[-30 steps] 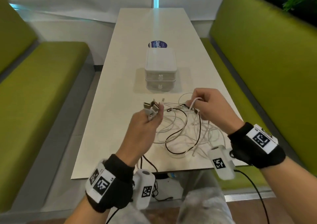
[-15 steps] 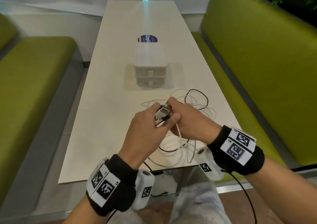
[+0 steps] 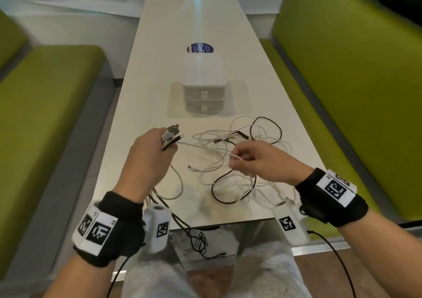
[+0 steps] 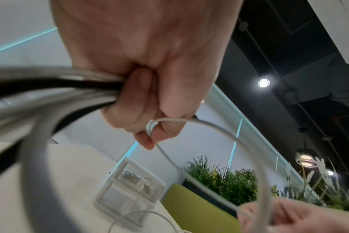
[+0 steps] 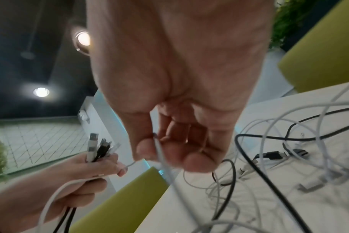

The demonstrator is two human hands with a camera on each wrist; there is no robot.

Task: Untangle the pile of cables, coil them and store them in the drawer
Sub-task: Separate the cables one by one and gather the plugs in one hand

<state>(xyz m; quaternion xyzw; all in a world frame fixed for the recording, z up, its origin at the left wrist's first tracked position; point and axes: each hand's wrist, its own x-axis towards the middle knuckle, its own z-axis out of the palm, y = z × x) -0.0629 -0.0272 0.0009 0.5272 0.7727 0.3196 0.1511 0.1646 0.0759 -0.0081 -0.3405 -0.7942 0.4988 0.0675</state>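
Observation:
My left hand (image 3: 149, 153) grips a bundle of white and black cable ends (image 3: 171, 134), their plugs sticking up above the fingers (image 5: 99, 147). A white cable (image 3: 205, 148) runs from that bundle to my right hand (image 3: 255, 160), which pinches it between thumb and forefinger (image 5: 157, 149). Beneath and behind the right hand, the tangled pile of white and black cables (image 3: 242, 160) lies on the white table (image 3: 141, 92). The translucent two-drawer box (image 3: 204, 87) stands farther back in the middle of the table, both drawers closed.
A round blue sticker (image 3: 200, 48) lies on the table behind the drawer box. Green benches flank the table on the left (image 3: 45, 106) and right (image 3: 342, 69). More dark cables (image 3: 196, 240) hang below the table's near edge.
My hands met at the bundle half a second ago and have since moved apart. The right hand drew sideways along a white cable while the left kept the plug ends.

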